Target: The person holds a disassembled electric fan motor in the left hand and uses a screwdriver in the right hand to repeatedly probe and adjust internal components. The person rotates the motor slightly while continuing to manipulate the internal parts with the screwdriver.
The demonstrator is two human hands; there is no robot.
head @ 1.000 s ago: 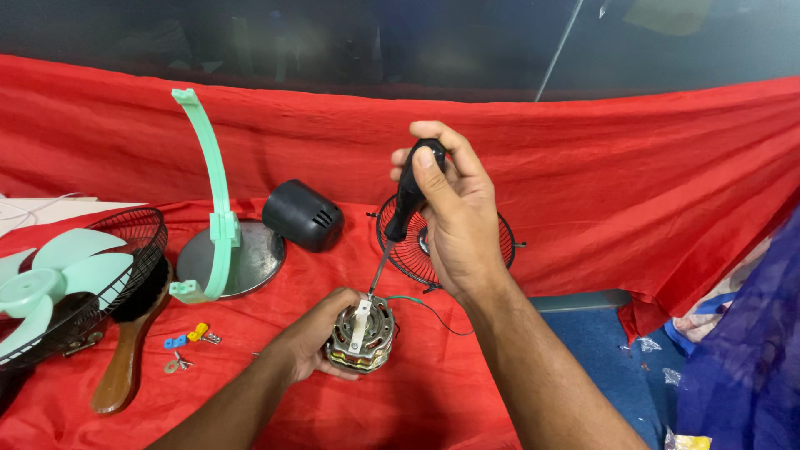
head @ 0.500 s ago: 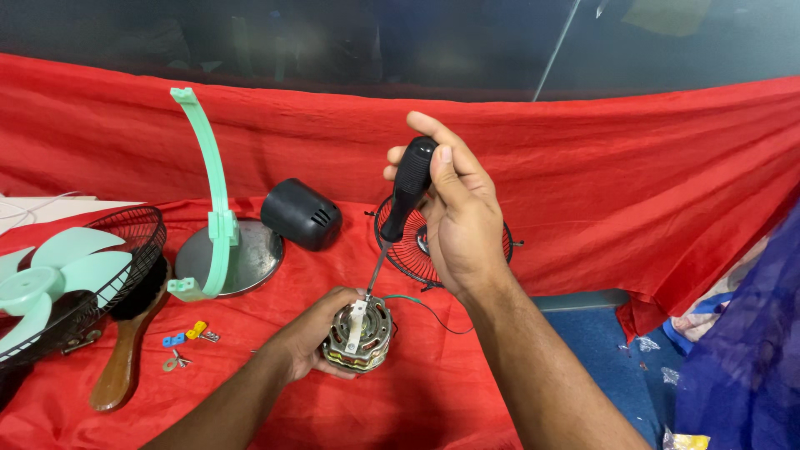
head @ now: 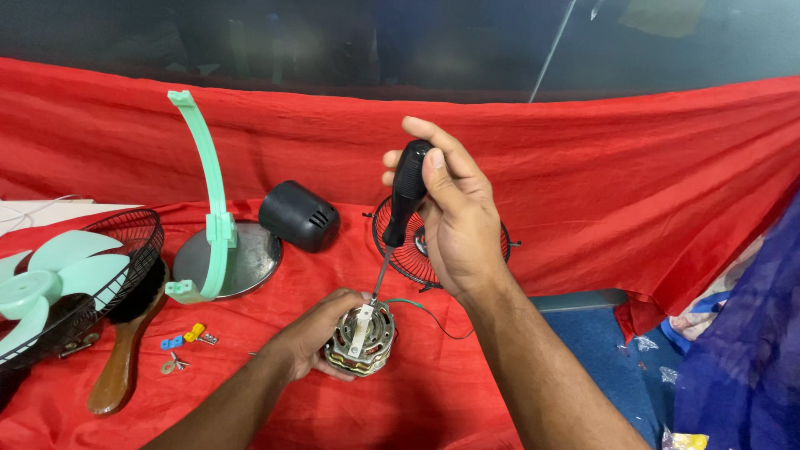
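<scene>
The right hand (head: pixel 454 221) is wrapped around the black handle of a screwdriver (head: pixel 406 196), and its thin tip touches the top of the small fan motor (head: pixel 360 340). The left hand (head: pixel 321 333) holds the motor's side on the red cloth (head: pixel 250 392) (a mint green fan stand (head: pixel 208 204) is near).

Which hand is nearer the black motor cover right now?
Left. The left hand grips the motor just below the black motor cover; the right hand holds the screwdriver farther right.
</scene>
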